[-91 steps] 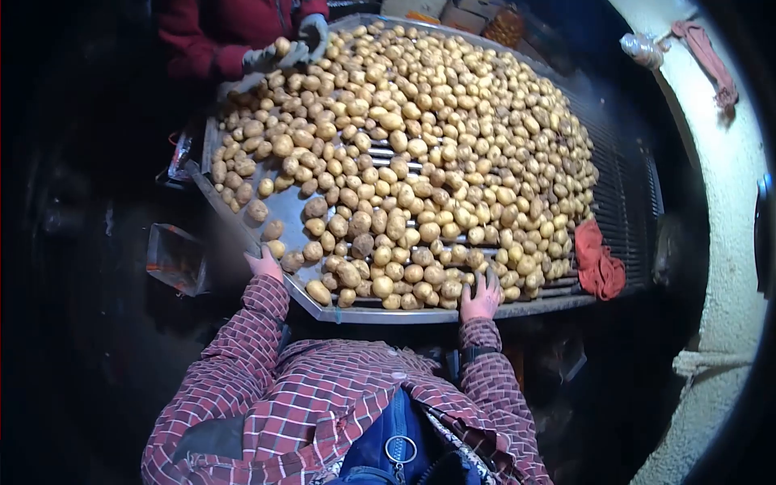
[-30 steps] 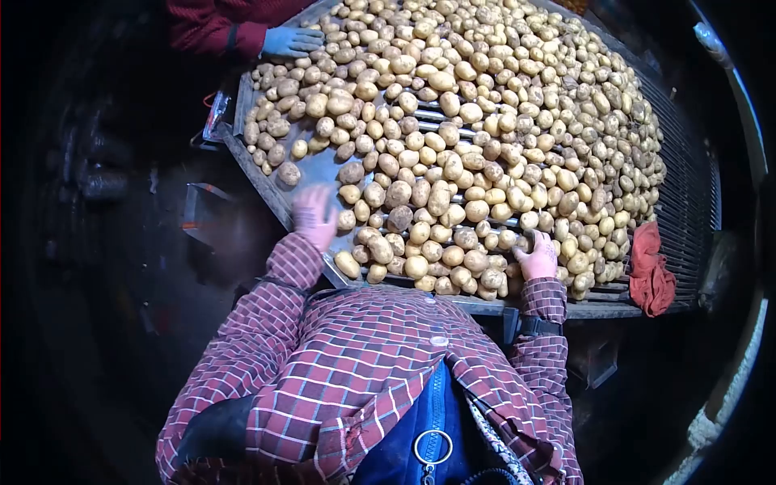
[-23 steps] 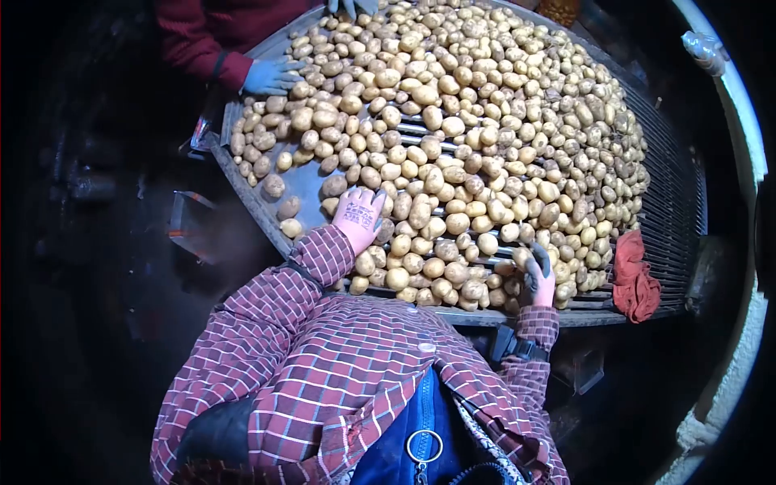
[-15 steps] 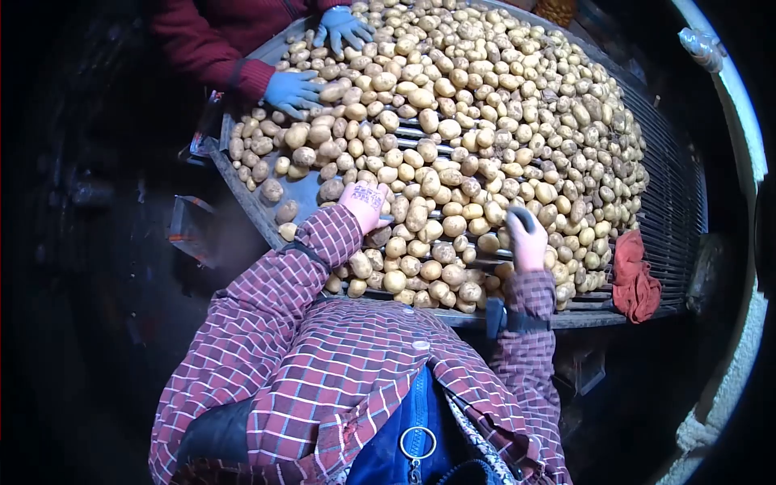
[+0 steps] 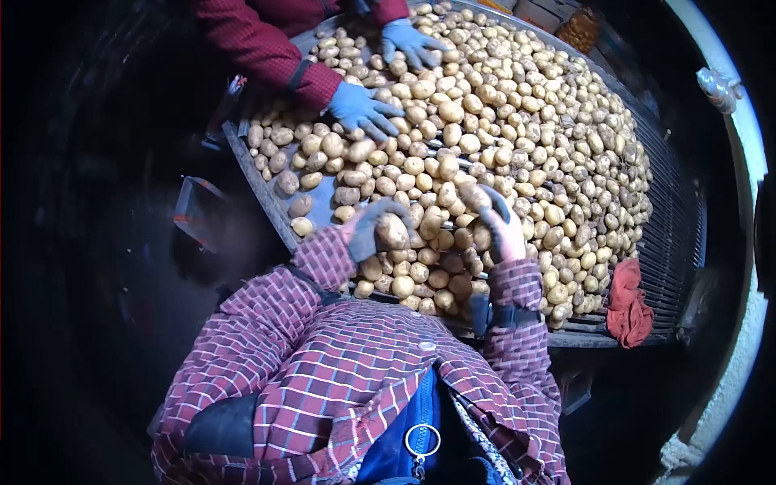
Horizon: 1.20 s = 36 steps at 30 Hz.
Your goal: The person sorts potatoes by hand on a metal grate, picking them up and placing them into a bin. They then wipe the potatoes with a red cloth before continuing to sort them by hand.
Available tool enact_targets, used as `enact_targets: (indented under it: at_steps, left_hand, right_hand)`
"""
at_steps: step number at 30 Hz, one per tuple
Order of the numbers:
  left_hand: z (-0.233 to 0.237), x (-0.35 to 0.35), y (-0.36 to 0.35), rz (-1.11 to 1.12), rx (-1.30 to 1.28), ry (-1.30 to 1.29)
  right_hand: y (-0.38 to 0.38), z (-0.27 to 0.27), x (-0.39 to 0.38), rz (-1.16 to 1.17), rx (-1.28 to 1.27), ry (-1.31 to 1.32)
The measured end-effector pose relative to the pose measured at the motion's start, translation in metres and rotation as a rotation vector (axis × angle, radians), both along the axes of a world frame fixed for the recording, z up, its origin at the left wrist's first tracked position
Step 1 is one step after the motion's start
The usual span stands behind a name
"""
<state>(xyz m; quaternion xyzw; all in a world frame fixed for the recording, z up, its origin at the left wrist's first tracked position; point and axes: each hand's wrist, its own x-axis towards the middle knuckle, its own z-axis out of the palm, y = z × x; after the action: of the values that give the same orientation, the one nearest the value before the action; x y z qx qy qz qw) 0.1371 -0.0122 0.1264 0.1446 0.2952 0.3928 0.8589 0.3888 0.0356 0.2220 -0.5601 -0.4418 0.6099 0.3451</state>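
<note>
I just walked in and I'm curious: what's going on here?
Two people are handling loose potatoes on a slatted table. The camera wearer's left hand holds a potato; their right hand has another potato at its fingertips. Across from them, a co-worker's blue-gloved hands are spread over the pile. A red cloth lies near the edge.

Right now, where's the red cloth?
In the head view, the red cloth lies right of the potatoes, at the table's near edge, against the dark bars.
</note>
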Motion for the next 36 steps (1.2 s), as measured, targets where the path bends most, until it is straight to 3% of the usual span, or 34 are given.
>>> enact_targets:
  at_steps: [1,2,3,5,6,7,8,9,10,11,12,13,14,15,17,21,22,24,25,26,28,29,31,36]
  left_hand:
    - [0.000,0.006,-0.002,-0.017,-0.056,0.033]
    - [0.003,0.003,-0.001,-0.178,0.012,0.058]
    - [0.010,0.011,-0.004,-0.174,-0.019,0.038]
    - [0.023,0.026,-0.008,-0.163,-0.083,-0.002]
    - [0.026,0.028,-0.012,-0.111,-0.117,0.046]
    - [0.015,0.024,-0.015,-0.100,-0.072,0.042]
    - [0.003,0.020,-0.017,-0.087,-0.028,0.038]
    - [0.039,0.026,-0.016,-0.003,-0.049,-0.025]
    - [0.038,0.024,-0.015,-0.016,-0.065,-0.164]
    - [0.039,0.023,-0.014,-0.031,-0.080,-0.302]
    - [0.053,0.029,-0.016,-0.063,-0.042,-0.175]
    - [0.039,0.037,-0.019,0.042,-0.053,-0.250]
    - [-0.012,0.036,-0.033,0.056,0.155,-0.016]
    - [-0.012,0.034,-0.034,0.089,0.296,0.094]
    - [-0.013,0.024,-0.036,0.127,0.391,0.140]
    - [-0.006,-0.051,-0.022,0.092,0.095,-0.184]
    - [-0.073,-0.089,-0.025,0.155,0.259,-0.107]
    - [-0.079,-0.129,-0.042,0.414,0.214,-0.072]
    - [-0.047,-0.139,-0.050,0.600,0.001,-0.129]
    - [-0.055,-0.168,-0.053,0.572,0.202,-0.294]
    - [-0.033,-0.220,-0.066,0.743,0.234,-0.366]
    - [0.001,-0.236,-0.073,0.944,0.054,-0.265]
    - [-0.033,-0.312,-0.071,1.127,-0.225,-0.230]
    - [-0.041,-0.356,-0.041,1.079,-0.500,0.741]
  right_hand:
    - [-0.008,0.018,-0.016,0.049,-0.066,-0.107]
    - [-0.017,-0.019,-0.013,0.184,0.325,-0.337]
    - [-0.025,-0.005,-0.028,0.339,0.338,-0.381]
    - [-0.041,0.007,-0.045,0.394,0.366,-0.438]
    - [-0.042,0.007,-0.045,0.293,0.441,-0.442]
    - [-0.043,0.021,-0.044,0.193,0.231,-0.395]
    - [-0.044,0.022,-0.041,0.107,0.235,-0.285]
    - [-0.044,0.023,-0.039,0.023,0.238,-0.174]
    - [-0.047,0.034,-0.040,0.036,0.217,-0.136]
    - [-0.045,0.032,-0.041,0.177,0.420,-0.302]
    - [-0.048,0.024,-0.046,0.286,0.601,-0.472]
    - [-0.052,0.014,-0.056,0.397,0.780,-0.642]
    - [-0.057,0.005,-0.063,0.494,0.769,-0.713]
    - [-0.057,0.005,-0.063,0.513,0.705,-0.685]
    - [-0.053,-0.002,-0.059,0.436,0.452,-0.365]
    - [-0.035,-0.032,-0.028,0.294,0.330,-0.544]
    - [-0.032,-0.054,-0.015,0.255,0.319,-0.566]
    - [-0.032,-0.069,0.000,0.184,0.250,-0.517]
    - [-0.033,-0.066,0.002,0.145,0.181,-0.451]
    - [-0.032,-0.067,0.005,0.159,0.159,-0.454]
    - [-0.034,-0.073,0.011,0.179,0.148,-0.441]
    - [-0.033,-0.078,0.013,0.177,0.141,-0.436]
    - [-0.029,-0.077,0.012,0.174,0.130,-0.445]
    - [-0.015,-0.067,0.018,0.163,0.249,-0.621]
